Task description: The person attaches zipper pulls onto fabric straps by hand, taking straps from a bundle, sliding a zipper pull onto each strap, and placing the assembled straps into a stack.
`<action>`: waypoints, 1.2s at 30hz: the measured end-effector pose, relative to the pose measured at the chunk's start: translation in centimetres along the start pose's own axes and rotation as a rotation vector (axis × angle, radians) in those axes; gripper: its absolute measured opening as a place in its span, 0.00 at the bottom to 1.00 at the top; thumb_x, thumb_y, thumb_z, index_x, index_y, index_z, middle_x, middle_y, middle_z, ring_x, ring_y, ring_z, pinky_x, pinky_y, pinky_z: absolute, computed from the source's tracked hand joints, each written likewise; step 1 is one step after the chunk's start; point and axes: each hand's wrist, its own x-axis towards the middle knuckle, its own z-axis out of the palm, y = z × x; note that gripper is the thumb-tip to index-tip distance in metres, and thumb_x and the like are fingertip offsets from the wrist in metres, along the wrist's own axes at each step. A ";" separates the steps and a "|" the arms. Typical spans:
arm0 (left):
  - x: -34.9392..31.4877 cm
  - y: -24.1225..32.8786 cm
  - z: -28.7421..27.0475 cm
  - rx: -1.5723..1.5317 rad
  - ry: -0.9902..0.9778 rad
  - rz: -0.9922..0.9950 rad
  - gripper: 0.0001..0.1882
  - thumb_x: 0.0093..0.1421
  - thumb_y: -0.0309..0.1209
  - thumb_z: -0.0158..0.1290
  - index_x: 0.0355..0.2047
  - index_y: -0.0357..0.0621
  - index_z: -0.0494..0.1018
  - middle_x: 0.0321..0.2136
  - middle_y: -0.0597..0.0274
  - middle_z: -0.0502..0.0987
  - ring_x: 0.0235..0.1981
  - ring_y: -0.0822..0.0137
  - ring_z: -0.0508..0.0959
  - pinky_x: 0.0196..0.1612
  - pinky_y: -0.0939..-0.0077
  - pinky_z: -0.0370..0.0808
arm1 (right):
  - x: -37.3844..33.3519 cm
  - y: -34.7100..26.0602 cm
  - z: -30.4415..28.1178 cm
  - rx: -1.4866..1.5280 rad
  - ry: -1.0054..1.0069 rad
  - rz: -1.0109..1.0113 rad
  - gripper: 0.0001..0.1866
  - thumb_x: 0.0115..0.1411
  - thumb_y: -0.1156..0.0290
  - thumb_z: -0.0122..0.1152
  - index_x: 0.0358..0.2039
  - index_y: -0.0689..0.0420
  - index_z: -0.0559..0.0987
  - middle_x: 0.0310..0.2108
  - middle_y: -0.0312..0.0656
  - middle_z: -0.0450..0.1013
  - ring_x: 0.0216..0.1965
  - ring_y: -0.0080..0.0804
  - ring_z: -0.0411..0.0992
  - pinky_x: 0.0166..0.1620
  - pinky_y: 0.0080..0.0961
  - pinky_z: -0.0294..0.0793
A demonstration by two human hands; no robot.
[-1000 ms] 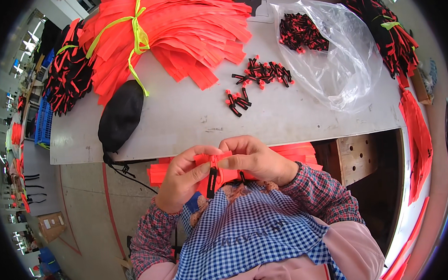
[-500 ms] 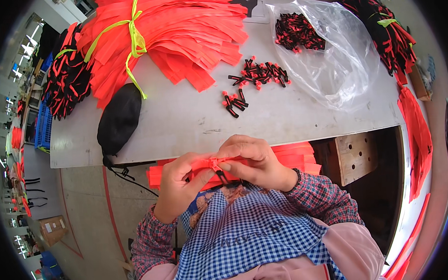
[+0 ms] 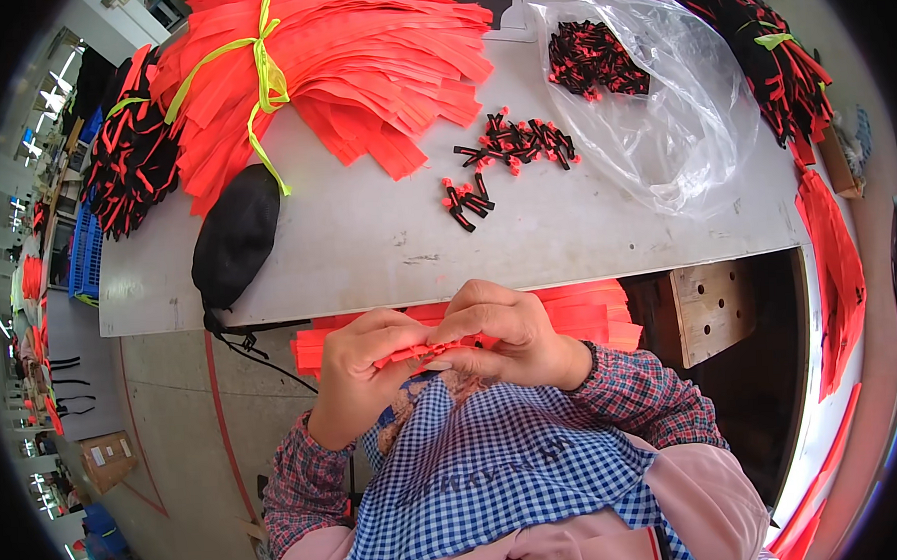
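Observation:
My left hand (image 3: 364, 366) and my right hand (image 3: 506, 333) meet in front of my chest, below the table's near edge. Both pinch one orange strip (image 3: 424, 352) that runs between their fingertips. A small black piece on the strip is mostly hidden by my fingers. Under my hands lies a stack of orange strips (image 3: 590, 309) on my lap or a low shelf. Loose black-and-red small parts (image 3: 515, 142) lie on the grey table (image 3: 367, 244) beyond my hands.
A big bundle of orange strips (image 3: 359, 54) tied with yellow band fills the table's far side. A clear plastic bag (image 3: 682, 120) holds more black-and-red parts. A black pouch (image 3: 234, 237) lies at left. Black-and-red bundles (image 3: 128, 164) sit at both sides.
The black piece that hung below my fingers a second ago has been drawn up against the strip. My hands have closed together and now hold the strip level.

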 end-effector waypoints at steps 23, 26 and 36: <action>0.2 -0.6 0.6 -0.155 -0.038 -0.095 0.10 0.52 0.17 0.61 0.37 0.35 0.79 0.35 0.56 0.81 0.35 0.64 0.82 0.38 0.75 0.78 | -0.5 0.9 -0.1 0.139 -0.049 0.062 0.10 0.55 0.75 0.70 0.36 0.58 0.79 0.33 0.40 0.74 0.35 0.35 0.74 0.37 0.29 0.74; 0.2 -0.7 0.5 -0.129 -0.063 -0.068 0.10 0.53 0.18 0.61 0.36 0.35 0.79 0.35 0.55 0.81 0.36 0.64 0.82 0.39 0.75 0.78 | -0.6 1.0 0.0 0.179 -0.067 0.056 0.09 0.55 0.75 0.70 0.35 0.58 0.78 0.32 0.40 0.74 0.34 0.34 0.74 0.37 0.28 0.74; 1.4 0.3 -0.5 -0.449 -0.052 -0.174 0.10 0.60 0.24 0.60 0.41 0.34 0.78 0.32 0.63 0.81 0.36 0.74 0.80 0.42 0.79 0.78 | 0.9 0.2 -1.1 0.198 0.016 0.178 0.07 0.59 0.75 0.66 0.38 0.60 0.82 0.30 0.40 0.74 0.33 0.30 0.74 0.37 0.25 0.73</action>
